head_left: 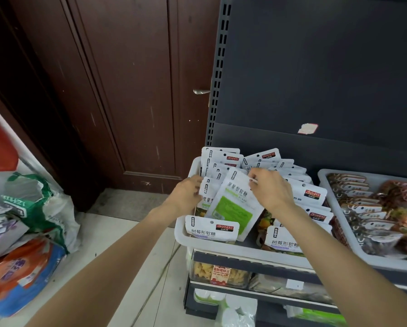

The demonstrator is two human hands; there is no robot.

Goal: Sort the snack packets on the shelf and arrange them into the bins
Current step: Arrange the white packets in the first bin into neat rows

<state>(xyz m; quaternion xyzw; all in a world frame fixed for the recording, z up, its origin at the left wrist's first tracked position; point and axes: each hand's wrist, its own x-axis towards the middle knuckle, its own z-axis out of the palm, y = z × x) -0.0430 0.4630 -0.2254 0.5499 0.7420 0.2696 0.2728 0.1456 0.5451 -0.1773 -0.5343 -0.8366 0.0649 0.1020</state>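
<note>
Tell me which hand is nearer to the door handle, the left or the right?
Left. The left hand lies below the door handle, at the white bin's left side; the right hand is farther right, pinching the green-label packet.
</note>
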